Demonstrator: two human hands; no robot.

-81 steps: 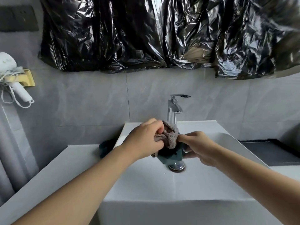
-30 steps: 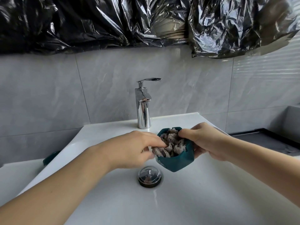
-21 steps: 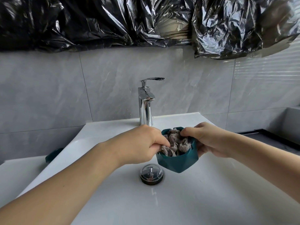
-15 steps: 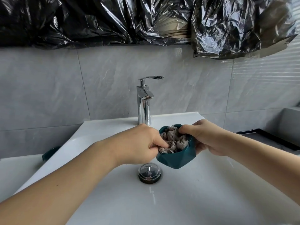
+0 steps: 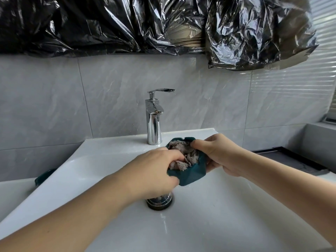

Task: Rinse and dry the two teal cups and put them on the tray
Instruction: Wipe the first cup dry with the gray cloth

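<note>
Drying a teal cup (image 5: 189, 174) over the sink (image 5: 218, 215).
Right hand (image 5: 218, 155) gripping the stiff, probably slippery rim; left hand (image 5: 154, 171) pinching soft cloth (image 5: 183, 157) inside.

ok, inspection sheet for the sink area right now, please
Surface: white sink, wet; drain plug partly hidden by the left hand.
Job's things: teal cup tilted over the basin, grey cloth stuffed inside; second cup at the sink's left edge; tray at right.
Clutter: nothing seen.
Grippers: left hand grips the cloth; right hand holds the cup's rim.
Cables: nothing seen.
Surroundings: tap, no water running; grey tiles; black plastic sheeting above.
</note>
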